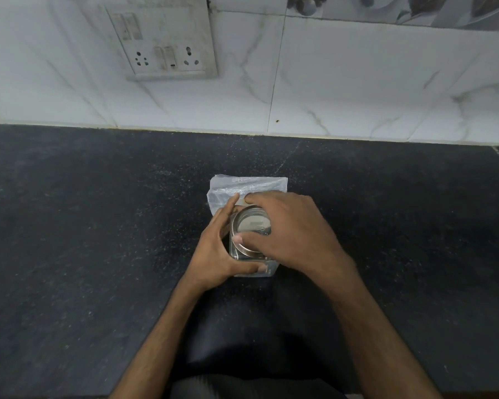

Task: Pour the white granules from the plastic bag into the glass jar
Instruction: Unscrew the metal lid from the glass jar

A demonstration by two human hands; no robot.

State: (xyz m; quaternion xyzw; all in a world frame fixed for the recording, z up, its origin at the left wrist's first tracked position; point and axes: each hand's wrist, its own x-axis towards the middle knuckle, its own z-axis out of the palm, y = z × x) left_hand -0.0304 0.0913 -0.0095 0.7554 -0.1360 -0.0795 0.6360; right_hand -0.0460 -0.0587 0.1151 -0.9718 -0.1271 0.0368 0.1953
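The dark speckled worktop [84, 240] ran beneath a marble-tiled wall carrying a socket panel [164, 43]. A plastic bag [247, 185] lay flat near the middle — the glass jar [249, 249] stood just in front of it. The right hand [294, 228] curled over the metal lid [252, 226], fingers closed round its rim; the left hand [219, 251] wrapped the jar's side.

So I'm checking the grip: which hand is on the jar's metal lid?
The right hand, its fingers spread over the metal lid; the left hand grips the glass jar body instead.
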